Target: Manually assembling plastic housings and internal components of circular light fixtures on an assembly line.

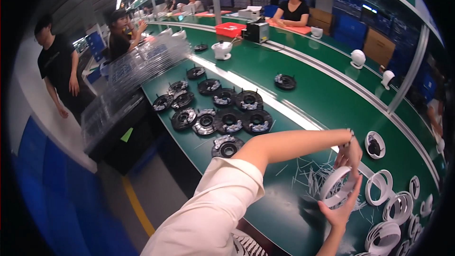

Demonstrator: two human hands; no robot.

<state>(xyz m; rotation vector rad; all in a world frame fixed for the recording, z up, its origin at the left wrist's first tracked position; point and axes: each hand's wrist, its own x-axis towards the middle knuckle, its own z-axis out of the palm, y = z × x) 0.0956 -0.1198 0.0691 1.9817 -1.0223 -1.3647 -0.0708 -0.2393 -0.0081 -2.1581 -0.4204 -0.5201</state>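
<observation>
I'm watching the left hand (350, 155) and right hand (340, 212) holding a white ring (333, 180) in their fingers. Thin white strips (313, 181) are lying below those fingers.

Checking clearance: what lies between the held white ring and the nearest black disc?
Head view: loose thin white strips on the green worktop by the white ring, then the left arm crossing above.

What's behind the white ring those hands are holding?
Thin white strips, scattered on the green table. The ring, left hand and right hand cover part of that spot; what's there can't be seen.
</observation>
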